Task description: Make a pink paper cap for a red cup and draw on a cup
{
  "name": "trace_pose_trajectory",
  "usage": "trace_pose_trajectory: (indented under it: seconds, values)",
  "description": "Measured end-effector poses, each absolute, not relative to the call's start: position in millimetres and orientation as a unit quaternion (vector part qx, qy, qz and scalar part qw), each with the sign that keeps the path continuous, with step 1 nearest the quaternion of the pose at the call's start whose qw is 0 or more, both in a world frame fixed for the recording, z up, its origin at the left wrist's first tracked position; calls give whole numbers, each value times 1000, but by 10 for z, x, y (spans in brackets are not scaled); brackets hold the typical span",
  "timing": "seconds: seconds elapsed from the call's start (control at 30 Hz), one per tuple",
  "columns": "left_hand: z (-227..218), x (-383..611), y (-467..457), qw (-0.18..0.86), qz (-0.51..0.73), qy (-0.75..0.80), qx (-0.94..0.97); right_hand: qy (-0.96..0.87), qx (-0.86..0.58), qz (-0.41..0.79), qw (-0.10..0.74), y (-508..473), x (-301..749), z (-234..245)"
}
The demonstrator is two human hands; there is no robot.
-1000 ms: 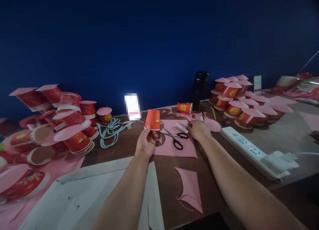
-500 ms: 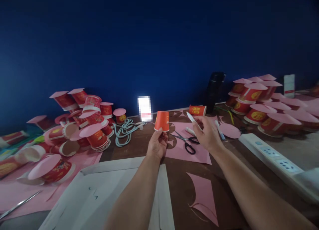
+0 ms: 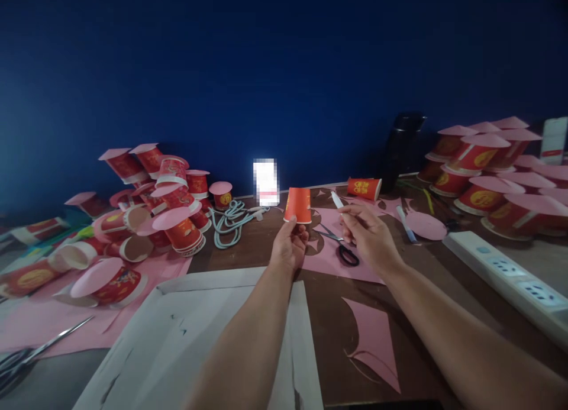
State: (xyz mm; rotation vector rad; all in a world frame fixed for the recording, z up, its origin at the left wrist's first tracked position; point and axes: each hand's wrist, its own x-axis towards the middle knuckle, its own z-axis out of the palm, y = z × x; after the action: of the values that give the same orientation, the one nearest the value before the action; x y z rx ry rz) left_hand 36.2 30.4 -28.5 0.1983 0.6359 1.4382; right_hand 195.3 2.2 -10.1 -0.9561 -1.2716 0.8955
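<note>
My left hand [image 3: 289, 248] holds an upside-down red paper cup [image 3: 298, 205] by its rim, raised above the brown table. My right hand [image 3: 366, 235] is closed on a small white glue stick [image 3: 337, 199], its tip pointing up towards the cup. The two hands are close together but apart. Under them lie black-handled scissors [image 3: 344, 248] on a pink paper sheet [image 3: 331, 250].
Piles of red cups with pink paper lids stand at the left [image 3: 171, 220] and right [image 3: 481, 164]. A white power strip [image 3: 506, 277] runs along the right. A coiled cable [image 3: 228, 220], a lying cup [image 3: 364, 188], a dark bottle [image 3: 402, 149], pink scraps [image 3: 373, 345] and white card [image 3: 199, 339] lie around.
My right hand has picked the glue stick up off the pink sheet and brought it up beside the cup. The left hand has kept hold of the cup; the camera has turned left.
</note>
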Motion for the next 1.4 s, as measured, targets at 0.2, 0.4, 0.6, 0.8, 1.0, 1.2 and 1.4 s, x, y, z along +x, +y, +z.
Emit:
trace_pose_trajectory:
  seconds: [0.2, 0.4, 0.6, 0.8, 1.0, 1.2, 1.4]
  values:
    - [-283, 356, 295, 687, 661, 283, 102, -581, -415, 393, 579, -48, 1885, -125]
    - [-255, 346, 278, 710, 641, 276, 90, -635, -424, 288, 578, -111, 1814, -152]
    - [-255, 353, 286, 714, 644, 260, 95, -637, -496, 187, 559, -137, 1799, -163]
    - [-259, 383, 299, 703, 648, 275, 101, -639, -479, 177, 575, -185, 1804, -140]
    - [-253, 398, 268, 702, 636, 264, 181, -649, -451, 197, 581, -236, 1800, -131]
    - [-241, 417, 229, 698, 630, 283, 190, -642, -443, 192, 596, -261, 1777, -97]
    - [-270, 428, 216, 710, 619, 292, 165, -663, -438, 192, 576, -286, 1790, -75]
